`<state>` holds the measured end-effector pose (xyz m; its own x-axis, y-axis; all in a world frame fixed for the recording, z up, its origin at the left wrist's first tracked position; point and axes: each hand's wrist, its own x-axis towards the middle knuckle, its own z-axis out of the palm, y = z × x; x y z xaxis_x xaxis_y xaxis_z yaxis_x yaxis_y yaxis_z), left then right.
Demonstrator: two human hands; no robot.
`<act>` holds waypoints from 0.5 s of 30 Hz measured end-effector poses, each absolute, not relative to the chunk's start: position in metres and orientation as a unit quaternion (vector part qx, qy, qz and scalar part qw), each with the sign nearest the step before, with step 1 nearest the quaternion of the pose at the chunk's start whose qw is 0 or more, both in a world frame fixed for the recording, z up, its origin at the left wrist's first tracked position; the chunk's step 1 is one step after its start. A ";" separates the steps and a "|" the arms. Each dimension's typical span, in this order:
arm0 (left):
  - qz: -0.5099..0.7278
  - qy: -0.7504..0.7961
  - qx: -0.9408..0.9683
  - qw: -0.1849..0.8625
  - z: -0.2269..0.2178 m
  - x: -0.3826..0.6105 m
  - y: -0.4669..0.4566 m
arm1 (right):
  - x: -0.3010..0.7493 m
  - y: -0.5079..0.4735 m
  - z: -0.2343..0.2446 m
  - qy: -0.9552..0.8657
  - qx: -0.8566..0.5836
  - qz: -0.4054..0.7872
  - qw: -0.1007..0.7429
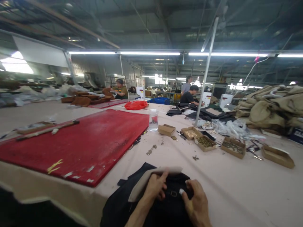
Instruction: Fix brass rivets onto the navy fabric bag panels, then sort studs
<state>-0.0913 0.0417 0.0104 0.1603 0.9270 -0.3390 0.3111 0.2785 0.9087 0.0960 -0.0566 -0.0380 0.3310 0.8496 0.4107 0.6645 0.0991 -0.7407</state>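
A black bag piece (123, 201) lies at the near table edge in front of me, with a beige strip (139, 187) folded over its top. My left hand (155, 187) grips the black piece and the strip at the upper left. My right hand (196, 203) holds the black piece from the right, fingertips beside a small metal buckle (173, 193) that sits between the two hands.
A big red cutting board (78, 143) covers the table to the left. Small cardboard boxes of metal fittings (204, 142) stand at mid right, a clear plastic cup (153, 119) behind them. Tan bags (272, 107) pile at far right. Other people work in the background.
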 end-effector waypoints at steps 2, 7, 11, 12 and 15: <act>0.287 0.622 0.442 0.579 0.018 -0.083 0.047 | 0.107 -0.064 -0.043 -0.524 -0.684 0.062 0.503; 0.351 0.641 0.392 0.559 0.023 -0.069 0.046 | 0.118 -0.069 -0.047 -0.519 -0.691 0.076 0.497; 0.459 0.598 0.421 0.505 0.048 -0.066 0.003 | 0.119 -0.097 -0.033 -0.531 -0.685 0.120 0.484; 0.492 0.580 0.415 0.499 0.061 -0.065 -0.011 | 0.120 -0.106 -0.029 -0.538 -0.674 0.145 0.485; 0.563 0.532 0.385 0.502 0.112 -0.055 -0.052 | 0.120 -0.128 -0.017 -0.558 -0.624 0.222 0.499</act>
